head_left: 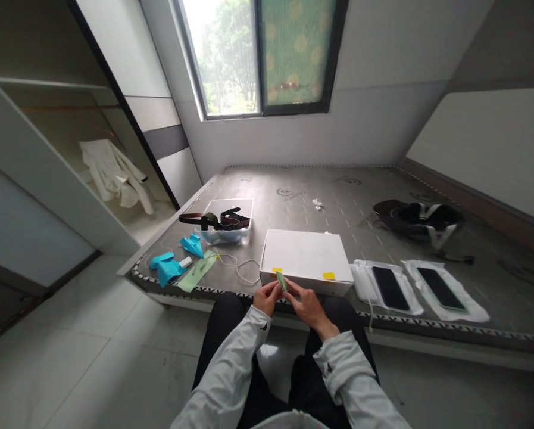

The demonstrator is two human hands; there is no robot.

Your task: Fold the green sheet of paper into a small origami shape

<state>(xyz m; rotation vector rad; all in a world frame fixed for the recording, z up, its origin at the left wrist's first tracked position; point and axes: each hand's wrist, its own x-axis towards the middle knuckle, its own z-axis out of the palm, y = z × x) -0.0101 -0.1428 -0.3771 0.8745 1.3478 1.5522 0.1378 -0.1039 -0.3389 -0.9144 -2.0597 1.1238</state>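
Note:
Between the fingertips of both hands is a small green piece (281,280), thin like folded paper. My left hand (267,298) pinches it from the left, and my right hand (308,305) grips it from the right with thumb and fingers. Both hands are at the near edge of a white box (305,253), just in front of its front side. Two yellow tabs, one of them the right yellow tab (328,276), stick to the box's front edge. Left of the box lies a flat green sheet (198,271) with small dark marks on it.
Crumpled blue pieces (167,269), a white cable (240,268) and a clear bin (228,235) with dark straps (217,221) lie leftward on the mattress (275,185). Two phones, the nearer-left phone (390,288) and the right phone (440,288), rest on white wrapping. Behind them sits a dark cap (412,219).

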